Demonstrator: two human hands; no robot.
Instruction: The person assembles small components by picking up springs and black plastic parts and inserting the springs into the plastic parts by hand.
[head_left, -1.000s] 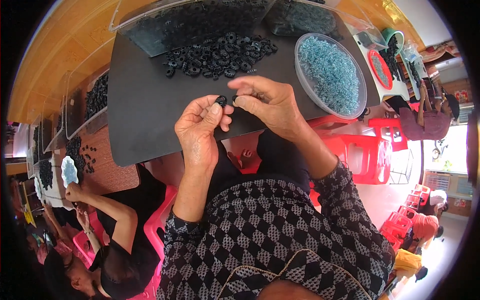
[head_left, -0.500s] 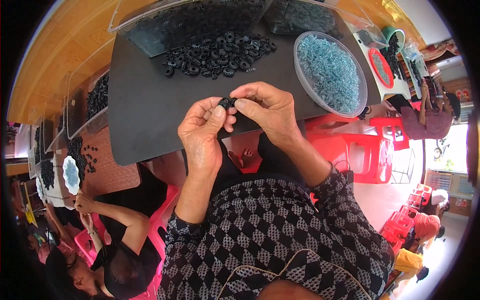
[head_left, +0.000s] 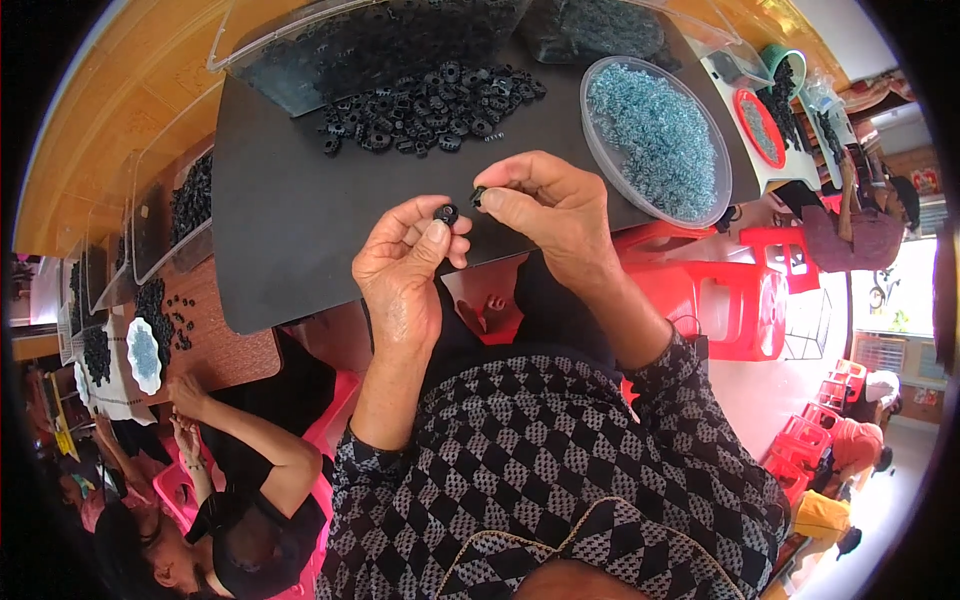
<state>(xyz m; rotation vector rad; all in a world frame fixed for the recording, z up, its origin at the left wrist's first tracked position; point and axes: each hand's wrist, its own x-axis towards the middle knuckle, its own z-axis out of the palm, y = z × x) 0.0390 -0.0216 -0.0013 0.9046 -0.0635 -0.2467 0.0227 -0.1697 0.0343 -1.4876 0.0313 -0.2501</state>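
Over the near edge of a dark table (head_left: 300, 230), my left hand (head_left: 405, 275) pinches a small black plastic part (head_left: 446, 214) that shows a round hollow end. To its right, my right hand (head_left: 555, 215) grips another small black piece (head_left: 478, 197) between thumb and forefinger. A short gap separates the two pieces. Beyond my hands lies a loose pile of black plastic parts (head_left: 430, 112), with one small metal spring (head_left: 494, 137) beside it. At the right stands a round clear tub (head_left: 597, 160) full of small bluish springs (head_left: 655, 140).
Large clear bins (head_left: 300, 90) of black parts stand at the back. On the left, a person (head_left: 250, 450) sits by a brown table (head_left: 230, 350) with black parts and a white scalloped dish (head_left: 144, 355). Red plastic stools (head_left: 690, 310) are at my right.
My hands have drawn apart, the right one moving right and slightly up. The black pieces, together before, are now separate, one in each hand.
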